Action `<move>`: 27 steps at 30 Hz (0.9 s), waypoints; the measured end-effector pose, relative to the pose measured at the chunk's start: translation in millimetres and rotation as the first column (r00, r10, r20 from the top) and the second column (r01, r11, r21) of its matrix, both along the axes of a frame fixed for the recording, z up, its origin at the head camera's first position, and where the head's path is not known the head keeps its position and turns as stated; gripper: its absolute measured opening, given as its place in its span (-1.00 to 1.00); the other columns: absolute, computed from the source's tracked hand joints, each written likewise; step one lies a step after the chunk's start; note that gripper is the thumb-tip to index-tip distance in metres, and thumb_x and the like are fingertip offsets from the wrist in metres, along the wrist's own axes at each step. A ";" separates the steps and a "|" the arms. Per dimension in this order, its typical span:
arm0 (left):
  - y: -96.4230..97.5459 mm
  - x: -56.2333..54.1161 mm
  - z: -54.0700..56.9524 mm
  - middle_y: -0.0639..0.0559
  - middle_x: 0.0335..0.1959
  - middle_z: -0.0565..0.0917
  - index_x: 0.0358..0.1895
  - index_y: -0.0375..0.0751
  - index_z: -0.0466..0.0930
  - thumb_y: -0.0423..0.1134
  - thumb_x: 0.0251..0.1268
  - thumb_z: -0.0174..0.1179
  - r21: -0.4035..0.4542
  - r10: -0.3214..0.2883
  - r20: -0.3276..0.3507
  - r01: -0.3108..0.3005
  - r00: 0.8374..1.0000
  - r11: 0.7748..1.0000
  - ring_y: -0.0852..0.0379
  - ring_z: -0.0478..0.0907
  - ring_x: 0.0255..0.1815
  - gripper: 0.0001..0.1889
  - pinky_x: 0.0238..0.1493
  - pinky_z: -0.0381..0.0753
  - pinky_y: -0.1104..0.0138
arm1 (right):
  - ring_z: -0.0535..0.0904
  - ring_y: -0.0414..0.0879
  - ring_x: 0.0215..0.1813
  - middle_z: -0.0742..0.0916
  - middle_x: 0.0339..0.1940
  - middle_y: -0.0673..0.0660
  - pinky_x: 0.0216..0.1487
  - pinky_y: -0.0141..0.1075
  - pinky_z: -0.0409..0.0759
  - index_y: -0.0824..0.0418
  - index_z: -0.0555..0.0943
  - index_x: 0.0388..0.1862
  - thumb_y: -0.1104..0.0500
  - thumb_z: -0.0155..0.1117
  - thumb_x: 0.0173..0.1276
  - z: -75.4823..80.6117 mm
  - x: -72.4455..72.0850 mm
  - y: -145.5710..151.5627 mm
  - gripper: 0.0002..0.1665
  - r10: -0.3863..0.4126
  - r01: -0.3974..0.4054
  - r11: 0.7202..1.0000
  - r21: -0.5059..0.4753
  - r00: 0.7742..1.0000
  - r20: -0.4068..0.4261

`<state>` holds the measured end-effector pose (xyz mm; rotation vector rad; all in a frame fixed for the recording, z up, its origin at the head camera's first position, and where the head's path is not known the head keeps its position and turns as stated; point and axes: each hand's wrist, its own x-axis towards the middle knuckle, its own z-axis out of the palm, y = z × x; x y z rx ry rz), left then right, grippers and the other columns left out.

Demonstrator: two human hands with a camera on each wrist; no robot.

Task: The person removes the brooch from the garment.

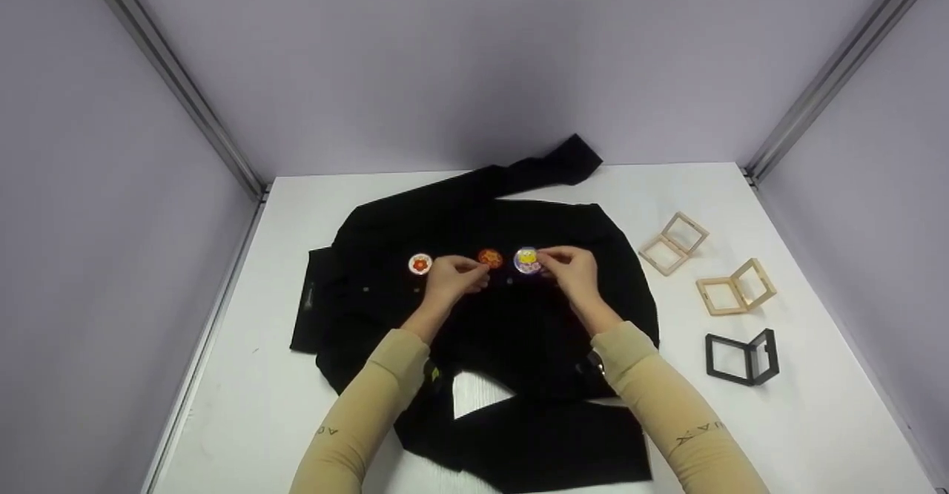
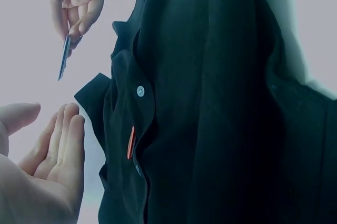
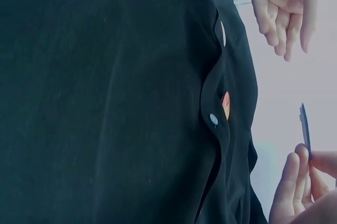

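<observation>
A black button-up shirt [image 1: 415,219] is spread across the white table. My right hand [image 1: 577,270] pinches a round yellow, white and blue badge [image 1: 527,260] by its right edge; the right wrist view shows this thin badge [image 3: 305,129] edge-on, raised above the shirt. On the shirt front lie an orange-red round badge [image 1: 490,258] and a white one with a red flower [image 1: 420,263]. Between these two is my left hand [image 1: 454,279], its fingertips near the orange badge in the head view. The left wrist view shows that hand [image 2: 55,161] with straight fingers, thumb apart, holding nothing.
To the right of the shirt stand two hinged light-wood frames [image 1: 665,254] [image 1: 721,296] and a black one [image 1: 728,357], all folded partly open. One shirt sleeve [image 1: 537,175] stretches towards the back wall. Pale panels [image 1: 474,64] enclose the table at the back and sides.
</observation>
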<state>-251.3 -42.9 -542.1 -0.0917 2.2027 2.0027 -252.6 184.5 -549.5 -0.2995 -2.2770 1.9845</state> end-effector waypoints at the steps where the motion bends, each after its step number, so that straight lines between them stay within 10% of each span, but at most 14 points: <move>1: 0.7 -1.7 -3.6 -0.36 -0.30 0.83 -0.17 -0.52 0.76 -0.42 0.36 0.40 0.003 0.003 0.000 -0.003 1.000 1.000 0.09 0.80 -0.41 -0.85 -0.25 0.84 0.28 | 0.73 -0.21 -0.49 0.82 -0.47 -0.03 -0.43 -0.41 0.72 0.50 0.77 -0.08 0.33 0.50 0.37 0.2 0.2 2.2 -0.76 -0.002 0.002 1.000 0.006 1.000 0.008; 27: 21.7 0.2 -4.4 -0.33 -0.21 0.85 -0.09 -0.46 0.77 -0.35 0.39 0.41 -0.035 -0.093 0.031 0.094 0.995 0.995 0.10 0.81 -0.38 -0.81 -0.07 0.85 0.09 | 0.69 -0.36 -0.56 0.78 -0.52 -0.08 -0.36 -0.48 0.74 0.74 0.64 0.00 0.45 0.38 0.43 -14.2 2.2 71.3 -0.69 -0.118 0.117 0.988 -0.096 0.993 -0.003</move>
